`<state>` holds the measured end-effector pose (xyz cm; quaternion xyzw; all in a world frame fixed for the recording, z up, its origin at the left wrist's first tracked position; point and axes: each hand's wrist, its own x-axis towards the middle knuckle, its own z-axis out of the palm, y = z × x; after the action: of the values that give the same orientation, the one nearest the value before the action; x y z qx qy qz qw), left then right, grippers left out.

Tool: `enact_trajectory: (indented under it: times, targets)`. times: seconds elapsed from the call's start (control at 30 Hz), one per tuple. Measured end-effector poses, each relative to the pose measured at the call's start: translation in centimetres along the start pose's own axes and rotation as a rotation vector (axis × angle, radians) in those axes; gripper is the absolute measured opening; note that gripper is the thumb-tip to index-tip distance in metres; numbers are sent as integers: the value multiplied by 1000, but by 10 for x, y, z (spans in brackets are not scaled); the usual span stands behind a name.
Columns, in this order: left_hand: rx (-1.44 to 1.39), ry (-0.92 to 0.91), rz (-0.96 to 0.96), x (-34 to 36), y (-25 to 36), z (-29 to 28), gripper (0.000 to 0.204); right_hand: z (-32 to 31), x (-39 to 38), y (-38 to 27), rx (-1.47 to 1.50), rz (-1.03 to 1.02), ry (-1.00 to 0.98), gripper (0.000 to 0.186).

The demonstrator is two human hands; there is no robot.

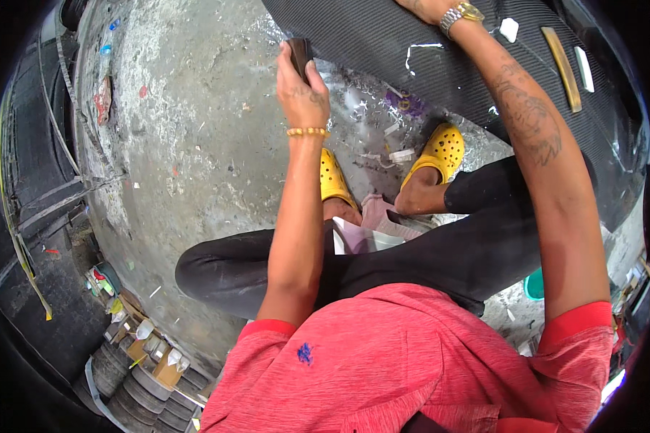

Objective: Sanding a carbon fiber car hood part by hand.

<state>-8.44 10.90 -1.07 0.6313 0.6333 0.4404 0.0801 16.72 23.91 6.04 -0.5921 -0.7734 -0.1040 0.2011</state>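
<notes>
While we crouch, our left hand [303, 90] is clamped on a dark tool [300, 54] at the near-left edge of the black panel [383, 36], which lies far and runs off right. Our right hand [430, 7], wrist on the panel, is cut off at the frame top; we cannot tell its grip.

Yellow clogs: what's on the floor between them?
Head view: between the left clog and right clog lie white scraps on the concrete floor.
</notes>
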Motion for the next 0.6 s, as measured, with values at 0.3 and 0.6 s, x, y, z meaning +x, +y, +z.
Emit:
enact_trajectory:
  times: [0.3,0.6]
  targets:
    - [7,87,161,5,-2,8,49,1,-2,1,-7,9,-23,61]
    - [52,6,13,-15,10,3,55,-1,-12,-3,3,15,-67,58]
